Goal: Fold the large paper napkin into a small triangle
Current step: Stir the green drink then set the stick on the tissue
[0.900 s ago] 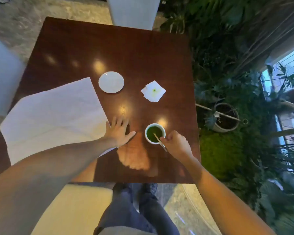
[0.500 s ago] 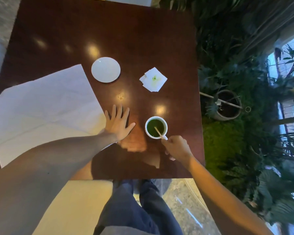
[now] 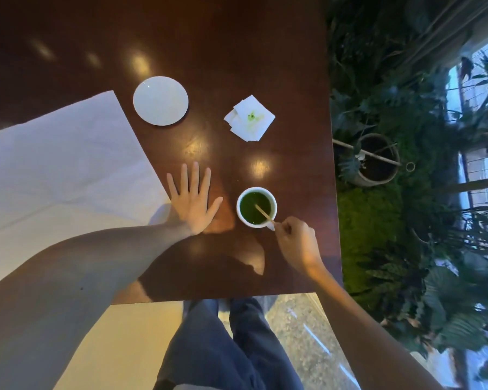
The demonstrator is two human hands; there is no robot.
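Note:
The large white paper napkin (image 3: 65,175) lies unfolded across the left side of the dark wooden table (image 3: 209,46). My left hand (image 3: 193,201) rests flat on the table with fingers spread, just past the napkin's right corner; my forearm lies over the napkin's lower edge. My right hand (image 3: 296,243) pinches the end of a wooden stick (image 3: 264,213) that leans in a white cup (image 3: 256,207) of green liquid.
A white round saucer (image 3: 160,100) sits beyond the napkin's top corner. A small folded napkin (image 3: 250,118) with a green stain lies to its right. Potted plants (image 3: 375,161) crowd the floor past the table's right edge. My legs show below the near edge.
My left hand has flattened and spread its fingers on the table. My right hand has slid back to the stick's end. The view has dropped closer to the table.

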